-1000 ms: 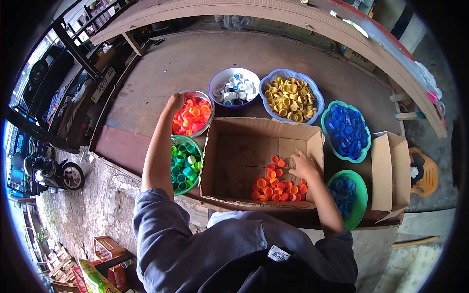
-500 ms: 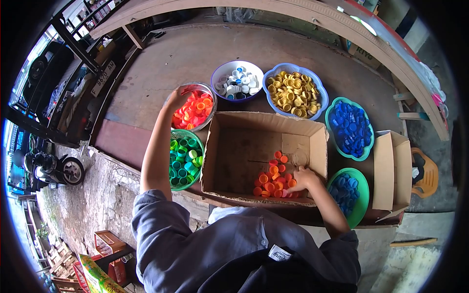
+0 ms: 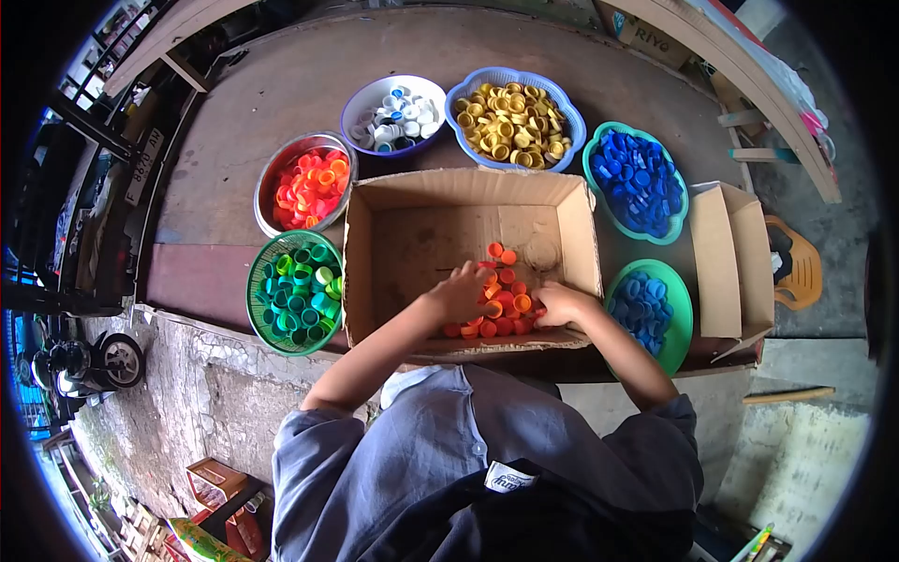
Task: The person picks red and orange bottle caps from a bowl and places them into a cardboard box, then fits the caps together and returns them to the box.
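Orange and red bottle caps (image 3: 506, 300) lie in a loose heap near the front of an open cardboard box (image 3: 403, 239). My left hand (image 3: 461, 292) reaches over the heap's left side, fingers apart, with no cap visible in it. At the right edge of the heap, my right hand (image 3: 564, 305) has its fingers bent down among the caps. Its fingertips are partly hidden, so what they hold cannot be made out. To the box's upper left stands a metal bowl (image 3: 265, 201) of similar orange-red caps.
Around the box stand a green basket (image 3: 267, 342) of green caps, a white bowl (image 3: 361, 94) of white caps, a lavender basket (image 3: 456, 89) of yellow caps, a turquoise basket (image 3: 682, 225) of dark blue caps and a green bowl (image 3: 679, 337) of blue caps. Another cardboard box (image 3: 716, 262) is at right.
My left hand has moved from the metal bowl into the cardboard box, over the orange caps. My right hand stays at the heap. The whole view has shifted.
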{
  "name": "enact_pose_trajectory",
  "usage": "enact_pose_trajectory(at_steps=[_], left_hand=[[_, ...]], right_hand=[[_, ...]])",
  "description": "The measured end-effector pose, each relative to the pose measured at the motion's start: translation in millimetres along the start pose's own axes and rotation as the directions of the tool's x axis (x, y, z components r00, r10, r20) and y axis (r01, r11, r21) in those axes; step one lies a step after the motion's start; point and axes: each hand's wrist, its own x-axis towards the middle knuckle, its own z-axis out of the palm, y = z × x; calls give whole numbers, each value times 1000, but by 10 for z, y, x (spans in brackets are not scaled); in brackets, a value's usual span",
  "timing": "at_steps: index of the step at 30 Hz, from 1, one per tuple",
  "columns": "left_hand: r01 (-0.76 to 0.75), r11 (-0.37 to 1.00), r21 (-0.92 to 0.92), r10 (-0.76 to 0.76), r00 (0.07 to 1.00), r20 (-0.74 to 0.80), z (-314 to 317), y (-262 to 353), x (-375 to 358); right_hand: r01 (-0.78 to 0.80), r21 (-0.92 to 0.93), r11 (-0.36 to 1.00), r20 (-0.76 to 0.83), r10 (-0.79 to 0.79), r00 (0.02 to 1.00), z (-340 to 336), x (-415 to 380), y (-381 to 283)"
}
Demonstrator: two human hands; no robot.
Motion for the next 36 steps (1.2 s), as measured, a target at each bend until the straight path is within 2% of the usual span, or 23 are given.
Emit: enact_pose_trajectory(at_steps=[1,2,5,6,7,9,10,13,16,17,19,21,22,26,29,33,34,36], left_hand=[[37,999,13,-38,995,94,73,46,8],[42,999,17,-44,990,137,121,43,18],[19,1000,10,-21,972,234,250,-9,68],[-13,1000,-8,15,969,248,243,-18,68],[-44,999,-25,49,964,263,233,-27,74],[48,991,-125,-4,943,334,120,67,56],[97,980,-172,-27,928,372,61,111,43],[80,968,-240,7,939,344,92,4,54],[-12,970,-241,74,965,251,195,-162,176],[40,935,-353,60,962,267,212,-214,210],[143,820,-554,37,953,300,74,-174,191],[283,555,-782,-3,941,338,11,-210,209],[339,389,-856,-15,932,362,-22,-216,211],[324,2,-946,134,937,322,-375,-41,76],[218,-378,-900,83,976,201,-427,27,38],[103,-451,-887,20,994,105,-353,-3,51],[101,-504,-858,41,995,92,-326,-43,63],[51,-465,-884,-43,996,80,-309,-37,58]], right_hand=[[18,59,998,29,-19,999,-90,-98,-140],[-71,239,969,118,44,992,-174,-269,-270],[-25,295,955,-48,41,998,74,-50,-183],[-18,255,967,-4,19,1000,37,-45,-249],[-13,298,954,5,12,1000,54,17,-261],[-5,384,924,23,-4,1000,86,130,-319],[-87,531,843,135,17,991,15,93,-395],[-98,779,620,108,22,994,89,157,-358],[-25,901,433,43,-31,999,132,259,-261],[-2,926,377,25,-55,998,124,276,-229],[52,977,206,-41,-60,997,-26,96,-356],[126,989,76,-120,-74,990,-127,43,-389],[241,970,24,-238,-81,968,-158,17,-434],[373,916,-149,-375,15,927,-296,0,-582],[576,812,-89,-573,58,817,-303,44,-738],[706,705,-67,-705,49,708,-342,2,-940],[705,703,-91,-702,63,709,-343,7,-964],[667,718,-200,-665,89,742,-362,11,-977]])
